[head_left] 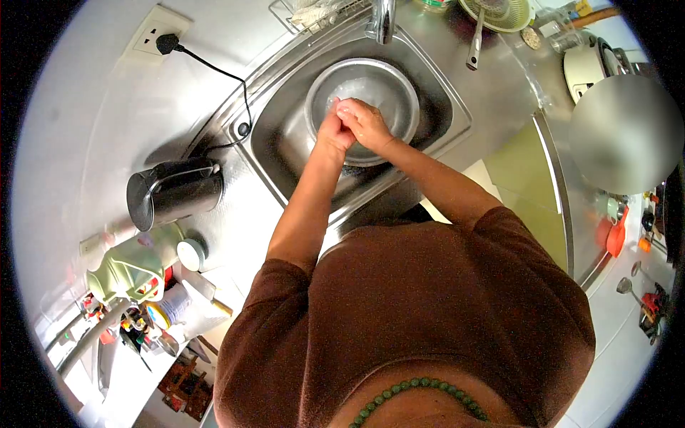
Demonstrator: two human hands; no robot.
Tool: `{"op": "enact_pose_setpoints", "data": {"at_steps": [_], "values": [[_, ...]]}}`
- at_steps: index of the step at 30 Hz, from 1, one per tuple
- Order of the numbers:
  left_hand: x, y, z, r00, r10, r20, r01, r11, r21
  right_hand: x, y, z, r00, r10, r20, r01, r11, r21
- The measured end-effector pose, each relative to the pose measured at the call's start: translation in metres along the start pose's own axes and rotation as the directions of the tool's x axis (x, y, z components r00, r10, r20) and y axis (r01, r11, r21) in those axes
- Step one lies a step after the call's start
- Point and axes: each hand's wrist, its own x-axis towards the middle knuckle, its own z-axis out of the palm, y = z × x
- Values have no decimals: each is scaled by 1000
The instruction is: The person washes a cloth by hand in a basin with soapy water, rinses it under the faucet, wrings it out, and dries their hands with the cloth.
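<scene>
Both hands are pressed together above a round metal basin (321, 78) in the steel sink. My left hand (332, 133) is closed, its fingers largely covered by the other hand. Wrapped over it, my right hand (367, 123) has curled fingers and looks wet. Whether anything lies between the palms is hidden. The basin seems to hold some water. Beyond it, the faucet (383, 21) hangs over the sink's far edge.
The metal sink (275, 139) surrounds the basin. A dark kettle (178, 192) lies left, near a plugged black cord (214, 65). Back right are a strainer (510, 14) and a rice cooker (589, 65). A cleaver (203, 289) and jars sit lower left.
</scene>
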Motion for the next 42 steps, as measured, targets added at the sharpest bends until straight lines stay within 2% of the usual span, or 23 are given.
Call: {"op": "enact_pose_setpoints", "data": {"at_steps": [4, 5, 7, 9, 13, 14, 16, 18, 19, 20, 22, 23, 24, 26, 28, 30, 32, 34, 35, 37, 40, 41, 42], "values": [[14, -19, 3, 949, 230, -215, -231, 973, 20, 0, 11, 11, 932, 334, -142, -311, 937, 161], [15, -24, 4, 924, 292, -248, -286, 956, 63, 0, 21, 17, 927, 282, -245, -264, 959, 104], [6, -33, 15, 874, 389, -291, -366, 921, 135, 1, 40, 15, 894, 415, -171, -403, 910, 98], [-10, -41, 30, 842, 479, -249, -435, 875, 211, 4, 37, 9, 857, 497, -135, -497, 867, 39], [-2, -42, 26, 756, 633, -167, -524, 738, 426, 6, 29, 11, 786, 574, -230, -592, 806, -10], [-1, -38, 21, 766, 630, -123, -526, 726, 443, 9, 22, 11, 753, 624, -206, -614, 780, 119], [-11, -33, 30, 805, 590, -63, -521, 754, 399, 12, 0, 3, 638, 764, 97, -639, 455, 620], [-13, -30, 39, 802, 598, 15, -559, 741, 371, 12, 2, 1, 660, 718, 220, -621, 357, 698], [-15, -30, 41, 811, 584, -31, -515, 739, 434, 10, 2, 1, 671, 688, 279, -614, 304, 728], [-12, -30, 39, 794, 607, 16, -537, 689, 487, 9, 0, 5, 710, 667, 226, -574, 363, 734], [-12, -30, 39, 722, 684, 109, -546, 465, 697, 9, 9, 13, 742, 645, 186, -484, 322, 814], [2, -22, 23, 653, 716, 245, -518, 187, 834, 10, -13, 4, 708, 656, 262, -526, 242, 816], [-5, -22, 32, 517, 800, 304, -468, -33, 883, 11, -15, 9, 779, 607, 157, -449, 365, 815], [-20, -13, 46, 510, 740, 438, -475, -183, 861, 8, -34, 8, 786, 612, 90, -403, 396, 825], [-22, -8, 47, 500, 697, 514, -518, -234, 822, 4, -30, 14, 840, 543, -4, -301, 472, 829], [-27, -8, 51, 502, 710, 493, -556, -171, 813, 6, -27, 16, 847, 532, -21, -302, 512, 805], [-26, -8, 53, 510, 715, 478, -601, -102, 793, 8, -24, 14, 862, 504, -57, -341, 659, 670], [-32, -10, 65, 557, 698, 450, -623, -8, 782, 12, -25, 14, 856, 513, -67, -292, 585, 757], [-36, -10, 74, 586, 673, 451, -633, 33, 774, 14, -7, 23, 845, 517, -134, -311, 680, 664], [-39, -13, 84, 589, 682, 433, -663, 103, 741, 23, -51, 3, 814, 574, -90, -307, 555, 773], [-44, -5, 85, 807, 492, 326, -497, 268, 826, 28, -44, 5, 797, 596, -101, -285, 518, 806], [-35, -13, 87, 740, 608, 288, -559, 319, 765, 27, -41, 6, 803, 585, -109, -260, 510, 820], [-34, -15, 85, 745, 615, 259, -522, 294, 801, 26, -38, 5, 799, 595, -80, -287, 494, 821]]}}
